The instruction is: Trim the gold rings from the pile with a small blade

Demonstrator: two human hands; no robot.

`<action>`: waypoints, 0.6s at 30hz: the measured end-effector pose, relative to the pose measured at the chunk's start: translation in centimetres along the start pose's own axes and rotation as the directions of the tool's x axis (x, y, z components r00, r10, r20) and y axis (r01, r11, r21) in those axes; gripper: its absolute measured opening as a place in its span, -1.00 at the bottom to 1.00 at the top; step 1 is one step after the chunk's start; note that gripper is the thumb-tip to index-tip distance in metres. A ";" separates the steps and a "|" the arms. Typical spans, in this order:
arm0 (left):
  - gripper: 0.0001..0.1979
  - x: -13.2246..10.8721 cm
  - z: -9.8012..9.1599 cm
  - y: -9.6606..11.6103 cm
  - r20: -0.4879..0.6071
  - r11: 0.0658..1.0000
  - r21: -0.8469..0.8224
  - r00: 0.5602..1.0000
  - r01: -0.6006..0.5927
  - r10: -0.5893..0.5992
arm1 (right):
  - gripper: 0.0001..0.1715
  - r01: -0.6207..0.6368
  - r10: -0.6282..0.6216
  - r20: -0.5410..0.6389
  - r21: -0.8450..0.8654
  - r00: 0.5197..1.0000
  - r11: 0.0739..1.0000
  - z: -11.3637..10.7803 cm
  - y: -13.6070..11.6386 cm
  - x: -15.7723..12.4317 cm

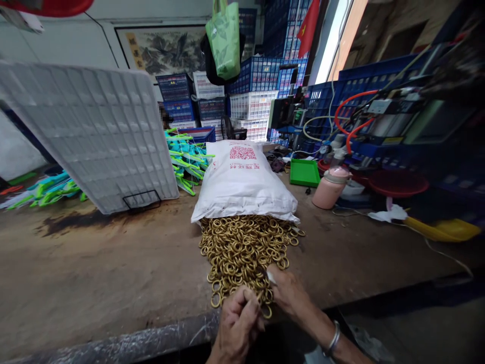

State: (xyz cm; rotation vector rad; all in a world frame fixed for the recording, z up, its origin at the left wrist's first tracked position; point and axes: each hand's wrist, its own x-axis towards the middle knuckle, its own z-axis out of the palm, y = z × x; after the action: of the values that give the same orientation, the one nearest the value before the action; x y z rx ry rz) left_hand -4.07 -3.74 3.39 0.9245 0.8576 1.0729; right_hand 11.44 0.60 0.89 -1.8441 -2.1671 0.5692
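Observation:
A heap of brass-coloured rings (pixel 242 253) spills from the mouth of a white woven sack (pixel 246 187) lying on the table. My left hand (pixel 239 321) is at the heap's near edge, thumb and forefinger pinched together; what lies between them is too small to make out. Just right of it, my right hand (pixel 287 290) reaches in against the rings with its fingers curled, and its fingertips are partly hidden. Something white (pixel 270 277) shows at that hand's thumb side. A few loose rings lie between the two hands.
A white ribbed plastic panel (pixel 102 131) stands upright at left, beside green and turquoise hangers (pixel 185 159). On the right are a green tray (pixel 304 172), a pink bottle (pixel 330 189), a red dish (pixel 397 182), a yellow scoop (pixel 443 229) and a pneumatic machine (pixel 394 119).

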 end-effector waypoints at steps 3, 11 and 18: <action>-0.61 -0.3 -0.2 0.7 0.009 0.993 -0.095 0.997 0.071 -0.070 | -0.77 -0.057 0.054 -0.073 -0.038 0.996 0.998 -0.8 1.3 0.8; -0.69 1.2 -1.6 -0.7 -0.068 0.949 -0.293 0.987 0.117 -0.143 | -0.80 0.116 -0.122 -0.179 -0.042 0.976 0.992 0.1 0.7 2.0; -0.76 1.5 -2.5 -1.3 -0.061 0.921 -0.370 0.985 0.126 -0.159 | -0.74 0.077 -0.106 -0.202 -0.145 0.974 0.986 0.4 0.1 2.5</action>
State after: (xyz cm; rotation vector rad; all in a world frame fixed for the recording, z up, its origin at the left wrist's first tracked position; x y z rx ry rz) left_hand -5.57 -2.09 1.06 0.4971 0.7524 1.1059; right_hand 10.91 3.03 0.37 -1.7684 -2.1812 0.2012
